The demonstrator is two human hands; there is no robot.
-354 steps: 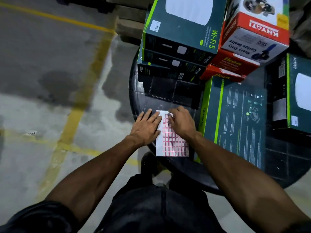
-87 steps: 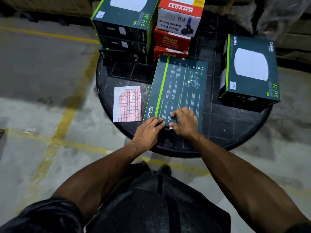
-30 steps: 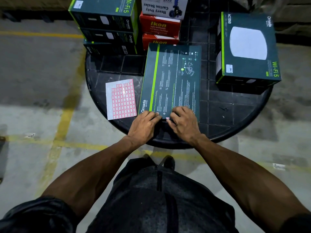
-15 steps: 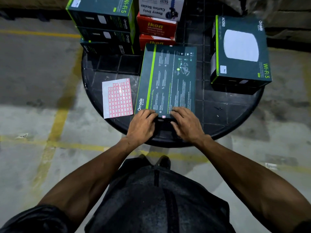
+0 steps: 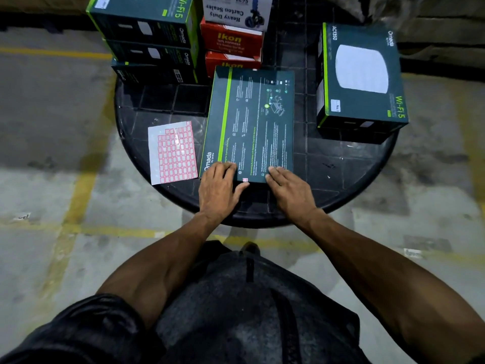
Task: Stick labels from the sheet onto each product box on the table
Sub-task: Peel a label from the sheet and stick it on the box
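Hands (image 5: 219, 190) now apart, fingers (image 5: 275, 171) flat on box (image 5: 252, 122), gripping nothing, label (image 5: 245, 180) uncovered between them

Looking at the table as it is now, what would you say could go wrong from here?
1. The label sheet overhangs the table edge; a nudge might knock it off.
2. The small red label sits at the flat box's very edge and may lift if not pressed down.
3. The left hand and right hand rest there; sliding the box could shift the sheet.
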